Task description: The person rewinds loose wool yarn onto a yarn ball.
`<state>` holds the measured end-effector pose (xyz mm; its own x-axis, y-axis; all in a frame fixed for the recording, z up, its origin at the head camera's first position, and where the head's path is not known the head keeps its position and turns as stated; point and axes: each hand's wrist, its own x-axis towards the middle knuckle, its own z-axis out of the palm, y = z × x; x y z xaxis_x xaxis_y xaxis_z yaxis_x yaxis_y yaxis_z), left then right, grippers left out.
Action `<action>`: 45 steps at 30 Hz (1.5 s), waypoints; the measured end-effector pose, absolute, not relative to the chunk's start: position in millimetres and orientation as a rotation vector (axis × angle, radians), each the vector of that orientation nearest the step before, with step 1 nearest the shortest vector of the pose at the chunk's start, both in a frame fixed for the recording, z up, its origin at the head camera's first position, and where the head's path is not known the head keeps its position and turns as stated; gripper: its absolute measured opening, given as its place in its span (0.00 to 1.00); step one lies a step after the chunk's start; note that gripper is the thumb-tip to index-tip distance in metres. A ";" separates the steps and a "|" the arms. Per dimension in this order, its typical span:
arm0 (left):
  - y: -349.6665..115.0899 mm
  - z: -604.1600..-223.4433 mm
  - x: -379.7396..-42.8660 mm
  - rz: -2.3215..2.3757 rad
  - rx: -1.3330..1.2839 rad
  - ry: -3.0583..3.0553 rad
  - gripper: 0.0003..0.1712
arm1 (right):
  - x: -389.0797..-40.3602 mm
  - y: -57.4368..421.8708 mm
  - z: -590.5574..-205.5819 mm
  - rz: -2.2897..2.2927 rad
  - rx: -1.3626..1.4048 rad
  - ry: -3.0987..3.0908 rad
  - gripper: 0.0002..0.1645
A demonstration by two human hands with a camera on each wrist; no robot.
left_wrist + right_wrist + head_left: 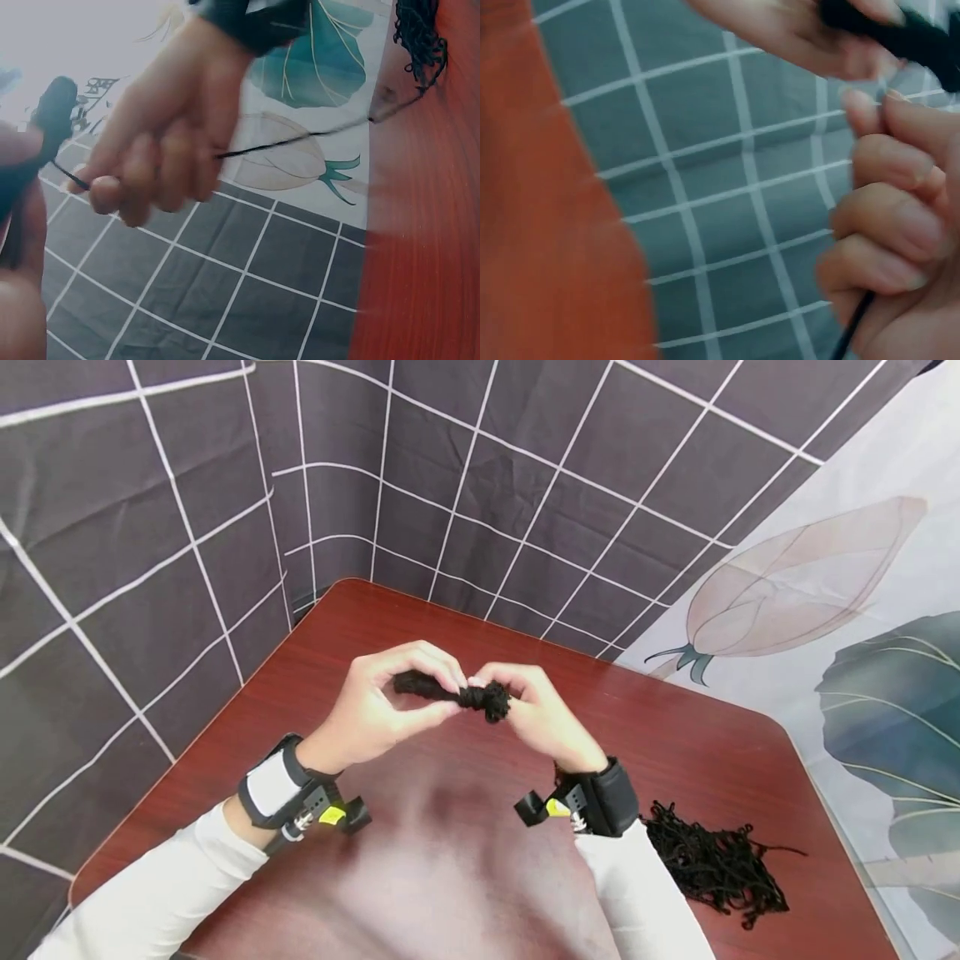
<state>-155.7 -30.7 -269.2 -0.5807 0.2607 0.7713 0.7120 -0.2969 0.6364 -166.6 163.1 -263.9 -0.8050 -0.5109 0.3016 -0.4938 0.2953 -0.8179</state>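
while the left hand (371, 714) grips a black bundle (472, 697) above the table (660, 718), the right hand (543, 710) holds a black cord (289, 141) just beside the bundle's right end.

left fingers: bent over the top of the bundle, thumb underneath, pinching it between them; the tips lie close to its narrow middle. bundle lies roughly level between the two hands, near the middle of the head view, with a loopy, knotted-looking mass at its right end and a smoother part inside the curve of the left hand.

right fingers: curled into the palm around the cord, as both wrist views show; thumb and index tip come together near the bundle. whether these tips also touch the bundle, cannot tell.

cord course, left wrist view: a short length passes from bundle to right fist, leaves at the fist's other side and runs nearly straight to a loose tangled pile (716, 864). pile lies on the table at the right, beside the right sleeve (637, 885), one strand poking out to the right.

surroundings: dark cloth (495, 485) with white grid lines behind the table; pale cloth (802, 585) with leaf and bud print at right. both wrists wear black straps (615, 797).
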 end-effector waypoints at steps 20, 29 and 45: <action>-33.4 -273.5 -154.8 -1.929 -1.288 -1.699 0.14 | -163.1 167.3 -241.0 -1.394 -1.152 2.769 0.06; -34.7 -271.4 -157.9 -1.934 -1.054 -1.651 0.13 | -154.1 168.8 -290.4 -1.475 -0.979 2.539 0.13; -30.2 -276.2 -153.5 -1.880 -1.280 -1.693 0.15 | -145.6 157.5 -218.2 -1.403 -1.074 2.716 0.05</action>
